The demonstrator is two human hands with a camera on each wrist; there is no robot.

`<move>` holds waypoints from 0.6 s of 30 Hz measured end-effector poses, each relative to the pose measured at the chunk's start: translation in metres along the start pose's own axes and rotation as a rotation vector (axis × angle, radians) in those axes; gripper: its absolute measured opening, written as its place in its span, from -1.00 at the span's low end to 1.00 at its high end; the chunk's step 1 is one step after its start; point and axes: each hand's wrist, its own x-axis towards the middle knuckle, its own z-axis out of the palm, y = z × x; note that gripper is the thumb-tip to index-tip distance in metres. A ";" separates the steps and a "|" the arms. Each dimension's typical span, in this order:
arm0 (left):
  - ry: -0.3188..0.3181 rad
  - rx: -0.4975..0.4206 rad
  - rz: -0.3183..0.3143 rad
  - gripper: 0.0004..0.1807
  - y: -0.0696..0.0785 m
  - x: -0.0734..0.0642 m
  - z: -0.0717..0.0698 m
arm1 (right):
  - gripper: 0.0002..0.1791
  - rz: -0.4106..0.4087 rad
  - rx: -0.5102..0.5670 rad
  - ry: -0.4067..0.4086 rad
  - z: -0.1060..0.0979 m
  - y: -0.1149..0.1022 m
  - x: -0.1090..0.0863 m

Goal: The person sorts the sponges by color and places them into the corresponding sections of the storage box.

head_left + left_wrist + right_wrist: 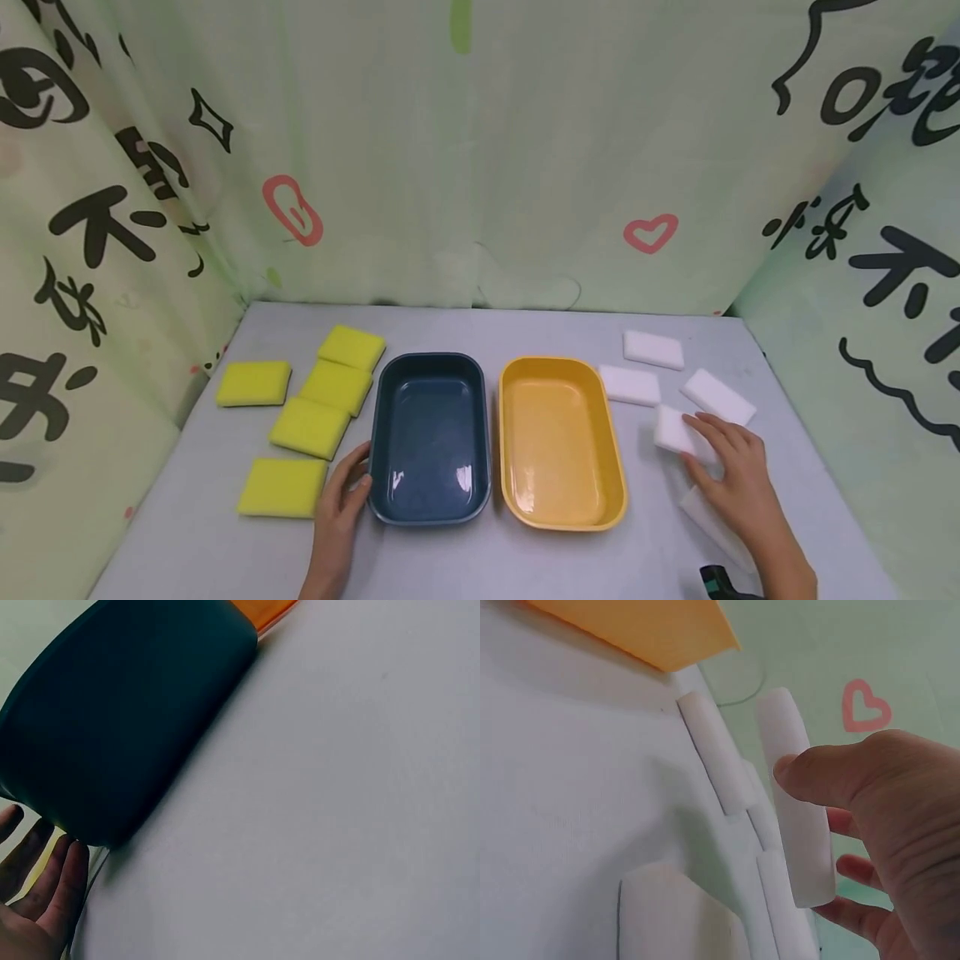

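White foam-looking block (677,432) first: we've got it pinched between thumb and fingers of our right hand (733,471), and the right wrist view shows it up off the desk (547,571), out to the right of the orange tray (562,442). Four other white blocks (653,349) lie around it: one just beside that tray's far right corner, one behind that, one just past our fingertips, and one partly hidden under our hand and forearm.

Our left hand (337,512) isn't gripping anything, tbh. Its fingers just rest loosely against the outer left side of the dark blue tray (430,442). Nothing's in either tray, and the two sit side by side with a thin gap between them.

Over on the left we count five yellow blocks (310,427): three in a slanting row (can't tell if they overlap), one off to the left, and one nearest us, right by our left hand. Pale green curtain (450,167) with hearts and black lettering hangs behind everything.
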 end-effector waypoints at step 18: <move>0.241 0.036 0.133 -0.64 0.004 -0.014 0.002 | -0.29 0.001 0.039 -0.007 0.006 -0.036 0.001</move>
